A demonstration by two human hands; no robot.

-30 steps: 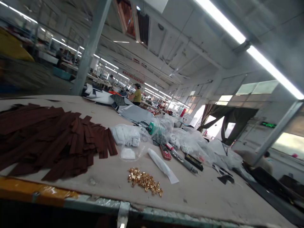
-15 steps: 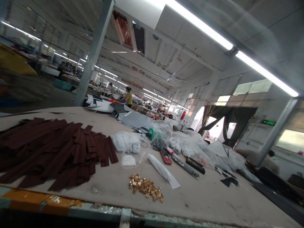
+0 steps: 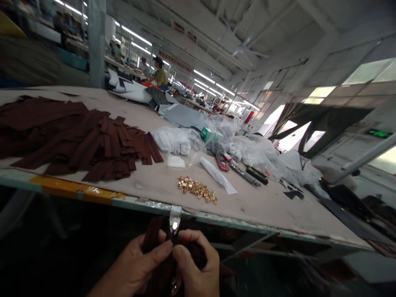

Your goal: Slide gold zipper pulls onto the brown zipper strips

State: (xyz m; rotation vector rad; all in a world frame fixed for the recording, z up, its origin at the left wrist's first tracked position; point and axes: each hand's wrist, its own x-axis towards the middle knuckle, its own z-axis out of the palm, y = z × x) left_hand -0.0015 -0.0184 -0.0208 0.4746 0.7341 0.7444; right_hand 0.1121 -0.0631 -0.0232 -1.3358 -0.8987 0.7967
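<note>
Below the table's front edge, my left hand (image 3: 139, 262) is closed on a dark brown strip (image 3: 152, 234), which stands up between thumb and fingers. My right hand (image 3: 198, 264) is close beside it, thumb and fingers pinched together on the dark brown material. Between the two thumbs a small shiny metal piece (image 3: 175, 226) shows; which hand bears it I cannot tell. On the table lie a small heap of gold-coloured metal pieces (image 3: 198, 189) and, at the left, a large pile of brown strips (image 3: 77, 138).
Beyond the gold pieces lie a white paper roll (image 3: 218, 175), a grey tool (image 3: 246, 175), a red case (image 3: 222, 162) and clear plastic bags (image 3: 256, 152). The table's front edge (image 3: 123, 201) runs across in front of me. Another person (image 3: 160, 74) is in the background.
The view has tilted down, so the table sits higher in the picture. Both my hands have come into view with the brown strip.
</note>
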